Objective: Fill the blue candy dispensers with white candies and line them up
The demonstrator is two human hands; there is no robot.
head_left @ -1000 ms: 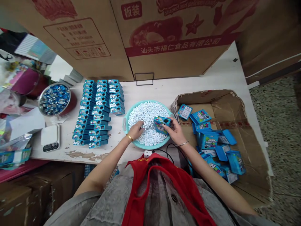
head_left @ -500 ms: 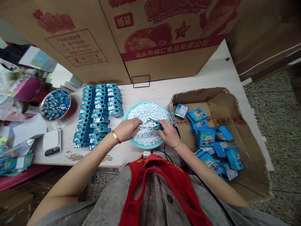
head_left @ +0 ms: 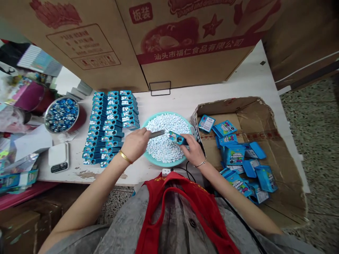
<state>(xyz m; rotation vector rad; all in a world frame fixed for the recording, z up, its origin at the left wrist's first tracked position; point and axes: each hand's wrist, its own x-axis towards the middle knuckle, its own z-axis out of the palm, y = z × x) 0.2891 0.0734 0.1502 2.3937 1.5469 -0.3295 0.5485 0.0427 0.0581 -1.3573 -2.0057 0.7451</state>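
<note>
My left hand [head_left: 137, 144] is closed around a narrow grey scoop [head_left: 157, 134], which looks like metal and points right over the bowl. In my right hand [head_left: 194, 151] is a small blue candy box [head_left: 177, 138], tilted, with a dark round hole showing on its upper face. Both hands are above a light teal bowl [head_left: 149, 160] full of small white candies [head_left: 165, 151]. The scoop's tip is close to the box's left end but apart from it. My fingers hide the scoop's other end.
Filled blue boxes [head_left: 112, 127] stand in three rows on the left. Beyond them are a metal bowl [head_left: 62, 114] of blue and silver pieces and a white scale [head_left: 58, 157]. An open carton [head_left: 284, 169] holding blue boxes is at right. Large cartons [head_left: 185, 72] block the back.
My left hand has moved left and the scoop has come away from the box. White candies lay along it before; now its grey surface shows. My right hand has shifted slightly right with the box.
</note>
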